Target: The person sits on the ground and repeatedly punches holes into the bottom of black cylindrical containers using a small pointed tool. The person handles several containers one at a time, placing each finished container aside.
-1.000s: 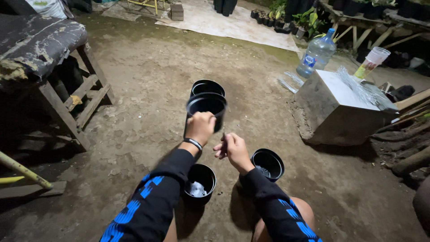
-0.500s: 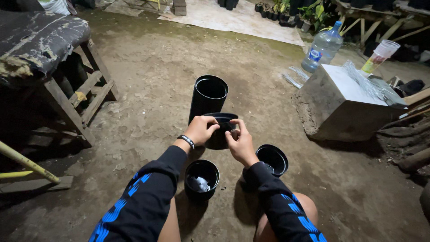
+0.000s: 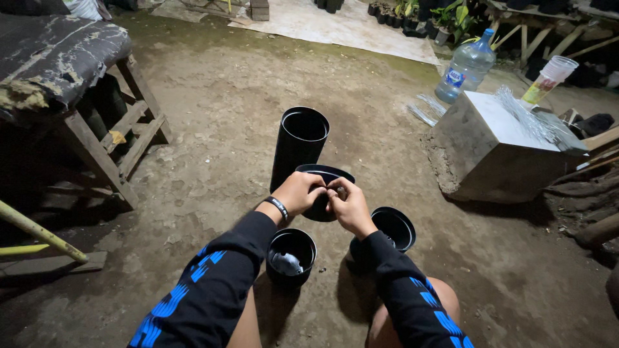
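Both my hands grip the near rim of a black plastic pot [image 3: 324, 175] held low over the dirt ground. My left hand [image 3: 300, 192], with a dark wristband, clasps the rim from the left. My right hand [image 3: 348, 205] pinches the same rim from the right; something small sits between its fingers, too small to identify. Just behind the pot stands a tall stack of black pots [image 3: 298, 145]. Below my wrists stand two more black pots: one on the left [image 3: 291, 256] with pale material inside, one on the right [image 3: 392, 229].
A worn wooden bench [image 3: 77, 116] stands at the left. A grey block [image 3: 496, 148] with clear strips on top lies at the right, a large water bottle [image 3: 464, 67] and plastic cup [image 3: 547, 80] behind it. Potted plants [image 3: 445, 16] line the back. A yellow pole [image 3: 39, 233] lies lower left.
The black pot came down from the top of the stack toward me. My right hand joined the left on its rim, and both hands now work at the near edge.
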